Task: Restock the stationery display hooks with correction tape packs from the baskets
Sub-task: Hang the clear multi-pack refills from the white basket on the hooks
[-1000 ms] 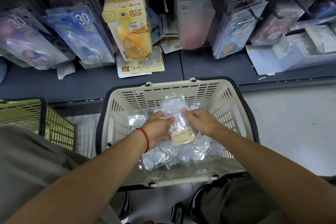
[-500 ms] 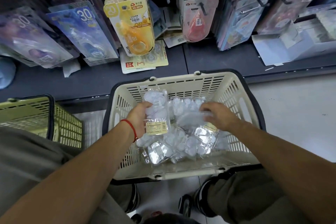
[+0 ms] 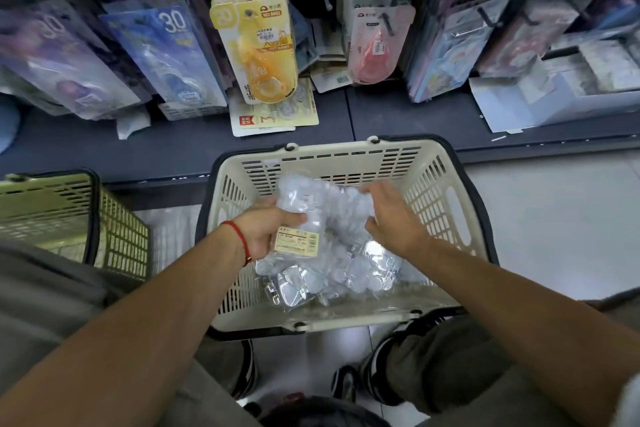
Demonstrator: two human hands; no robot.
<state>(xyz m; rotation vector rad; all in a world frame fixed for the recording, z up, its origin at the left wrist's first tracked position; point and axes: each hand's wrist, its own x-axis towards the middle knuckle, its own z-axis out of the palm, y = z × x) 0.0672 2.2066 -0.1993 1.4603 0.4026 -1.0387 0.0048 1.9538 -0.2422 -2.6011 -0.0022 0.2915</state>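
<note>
A cream basket on the floor holds several clear packs of white correction tape. My left hand grips one clear pack with a yellow label, held over the basket's left middle. My right hand reaches into the pile just to the right, fingers curled over the top packs; whether it holds one is hidden. Above, hooks carry hanging packs: blue "30", yellow, pink.
A green basket stands at the left on the floor. A dark shelf runs under the hooks with loose cards and a white box on it. My knees and shoes flank the cream basket's near side.
My left hand took the labelled pack from between both hands and holds it alone at the left. My right hand let go and went back to the pile.
</note>
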